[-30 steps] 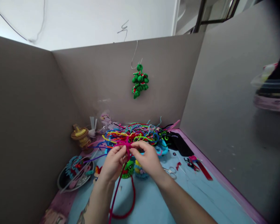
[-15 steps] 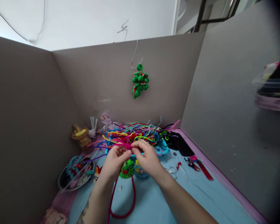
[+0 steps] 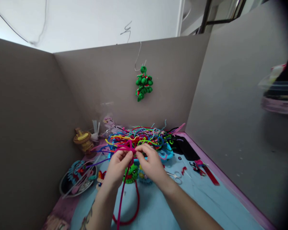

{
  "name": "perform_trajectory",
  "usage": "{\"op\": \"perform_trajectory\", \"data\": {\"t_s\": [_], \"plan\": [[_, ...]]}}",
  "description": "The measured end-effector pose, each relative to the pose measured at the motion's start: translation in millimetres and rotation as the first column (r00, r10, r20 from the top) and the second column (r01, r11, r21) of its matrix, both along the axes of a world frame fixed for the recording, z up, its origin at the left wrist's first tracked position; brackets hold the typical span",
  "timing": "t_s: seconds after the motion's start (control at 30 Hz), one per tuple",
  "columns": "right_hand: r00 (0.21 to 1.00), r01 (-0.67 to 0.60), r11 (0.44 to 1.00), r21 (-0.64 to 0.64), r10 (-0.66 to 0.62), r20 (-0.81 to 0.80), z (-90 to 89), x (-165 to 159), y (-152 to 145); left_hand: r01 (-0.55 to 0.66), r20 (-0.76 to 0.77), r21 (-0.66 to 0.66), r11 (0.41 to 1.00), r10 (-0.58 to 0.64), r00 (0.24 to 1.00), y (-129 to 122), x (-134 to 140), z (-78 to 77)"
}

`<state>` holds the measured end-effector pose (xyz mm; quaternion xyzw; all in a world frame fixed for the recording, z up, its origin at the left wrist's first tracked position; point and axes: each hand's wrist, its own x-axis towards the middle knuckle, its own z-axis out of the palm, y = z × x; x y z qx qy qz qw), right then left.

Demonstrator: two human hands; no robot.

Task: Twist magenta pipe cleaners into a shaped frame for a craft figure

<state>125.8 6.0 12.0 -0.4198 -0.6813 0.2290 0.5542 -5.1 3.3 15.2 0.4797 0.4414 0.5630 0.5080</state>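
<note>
Between my two hands is a bunch of magenta pipe cleaners [image 3: 130, 146], crossed at the middle with ends sticking out upward and to the left. My left hand [image 3: 120, 163] pinches it from the left with thumb and fingers. From the right, my right hand [image 3: 149, 161] grips its edge between thumb and forefinger. A long magenta strand [image 3: 121, 199] hangs from the bunch, and a dark red loop [image 3: 137, 204] curves below. Behind my wrists sit a green fuzzy figure [image 3: 131, 174] and a partly hidden blue one [image 3: 144, 176].
A blue tray [image 3: 169, 152] heaped with coloured pipe cleaners stands at the back. Scissors [image 3: 175, 176] and a red strip [image 3: 211, 175] lie right. A bowl [image 3: 62, 187] with craft pieces is left. A green ornament [image 3: 144, 83] hangs before the grey partition [image 3: 98, 73].
The hanging magenta strand has swung right, now crossing in front of the green figure. My left thumb has shifted slightly left, away from my right hand. Both hands still hold the bunch.
</note>
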Motion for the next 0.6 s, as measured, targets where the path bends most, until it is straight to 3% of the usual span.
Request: {"op": "perform_trajectory", "data": {"t_s": [0.23, 0.47, 0.6], "plan": [[0.991, -0.091, 0.99, -0.111, 0.079, -0.108, -4.7, -4.6, 2.1, -0.026, -0.006, 0.02, 0.999, 0.026, 1.0, 0.1, -2.1, 1.3], [0.997, -0.055, 0.998, -0.011, 0.055, -0.049, -1.5, -4.5, -0.9, -0.005, 0.056, 0.005, 1.0, 0.005, 0.998, 1.4, -0.7, -2.9], [0.998, -0.023, 0.999, -0.035, 0.021, -0.066, -2.6, -6.7, -2.0, -0.045, 0.079, -0.014, 0.999, 0.046, 0.996, 2.0, 2.0, -3.7]]}}
